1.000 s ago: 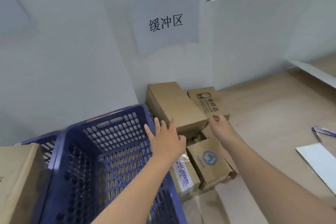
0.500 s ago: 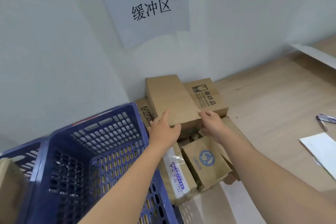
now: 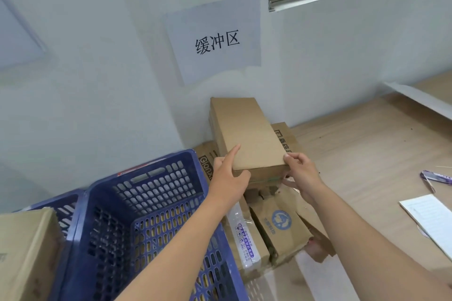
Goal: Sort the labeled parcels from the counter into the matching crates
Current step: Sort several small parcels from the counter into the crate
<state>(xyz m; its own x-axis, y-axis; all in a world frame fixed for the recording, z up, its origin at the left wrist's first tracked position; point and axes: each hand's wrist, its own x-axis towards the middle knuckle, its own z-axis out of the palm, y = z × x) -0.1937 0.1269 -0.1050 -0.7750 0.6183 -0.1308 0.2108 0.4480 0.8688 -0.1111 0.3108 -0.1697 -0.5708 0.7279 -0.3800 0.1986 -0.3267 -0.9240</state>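
A long plain cardboard parcel point(image 3: 247, 134) sits on top of a pile of parcels against the wall, its near end raised. My left hand point(image 3: 228, 176) grips its near left corner, index finger laid on the top face. My right hand point(image 3: 302, 173) grips the near right corner, thumb on top and fingers under. Below lie a brown parcel with a blue round logo point(image 3: 278, 227), a parcel with a taped label point(image 3: 244, 239), a printed box point(image 3: 286, 139) and a "Gianx" box point(image 3: 206, 161). A blue perforated crate point(image 3: 146, 203) stands left of the pile, with nothing visible inside.
A second blue crate point(image 3: 61, 205) stands further left, behind a cardboard box point(image 3: 24, 252). A paper sign point(image 3: 215, 39) hangs on the wall above the pile. On the wooden counter point(image 3: 367, 154) to the right lie a white sheet point(image 3: 430, 220) and a purple wrapper point(image 3: 437, 178).
Both hands went from reaching to gripping the long parcel's near corners. Its near end has lifted off the pile. The view tilted up, showing the window.
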